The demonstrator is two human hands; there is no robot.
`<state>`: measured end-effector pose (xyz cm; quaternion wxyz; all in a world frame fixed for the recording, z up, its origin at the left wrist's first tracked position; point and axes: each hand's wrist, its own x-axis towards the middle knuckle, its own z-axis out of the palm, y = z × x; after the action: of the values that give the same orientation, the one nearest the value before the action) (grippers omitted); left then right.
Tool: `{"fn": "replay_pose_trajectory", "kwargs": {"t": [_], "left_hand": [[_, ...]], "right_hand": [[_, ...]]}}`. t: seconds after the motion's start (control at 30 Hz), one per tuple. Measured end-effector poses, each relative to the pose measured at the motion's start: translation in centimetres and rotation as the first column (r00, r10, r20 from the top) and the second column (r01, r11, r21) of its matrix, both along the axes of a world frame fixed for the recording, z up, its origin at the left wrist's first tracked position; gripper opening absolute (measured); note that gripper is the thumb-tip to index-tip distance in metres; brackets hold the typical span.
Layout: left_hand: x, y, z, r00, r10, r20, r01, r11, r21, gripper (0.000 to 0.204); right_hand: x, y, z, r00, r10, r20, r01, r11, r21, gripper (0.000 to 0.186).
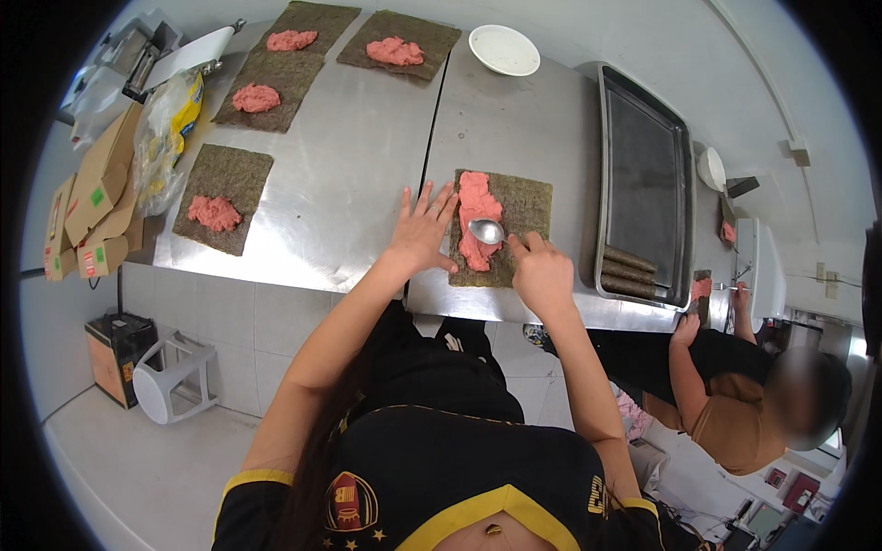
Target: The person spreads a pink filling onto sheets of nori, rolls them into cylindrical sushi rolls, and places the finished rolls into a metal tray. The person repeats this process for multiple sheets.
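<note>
Black shirt [459,459] is nearest, behind the fingers. Right hand [544,275] has fingers closed around a spoon [485,230], its bowl on pink paste [477,195] just left of these fingertips. Left hand [423,231] spreads its fingers wide beside the seaweed [527,207], which lies between both hands' fingers.

The paste [477,196] lies on the middle seaweed sheet [526,207]; the tray [647,165] is at right, the bowl [504,50] far.

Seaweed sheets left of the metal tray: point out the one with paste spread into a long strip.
The sheet under the spoon in the wearer's right hand; the other four carry compact mounds of paste.
</note>
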<state>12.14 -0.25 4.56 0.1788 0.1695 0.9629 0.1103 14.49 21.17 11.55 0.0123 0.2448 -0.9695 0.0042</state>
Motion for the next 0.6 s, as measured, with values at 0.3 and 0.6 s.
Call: {"fn": "replay_pose_trajectory", "kwargs": {"t": [0.3, 0.6], "left_hand": [[-0.3, 0.2, 0.4, 0.998, -0.03, 0.049, 0.032, 0.998, -0.048, 0.132], [-0.3, 0.1, 0.4, 0.997, -0.029, 0.068, 0.032, 0.998, -0.046, 0.134]], "right_hand": [[1.8, -1.7, 0.1, 0.993, -0.05, 0.106, 0.038, 0.993, 0.116, 0.032], [3.8, -2.0, -0.6, 0.998, 0.061, 0.035, -0.065, 0.989, 0.131, 0.014]]}}
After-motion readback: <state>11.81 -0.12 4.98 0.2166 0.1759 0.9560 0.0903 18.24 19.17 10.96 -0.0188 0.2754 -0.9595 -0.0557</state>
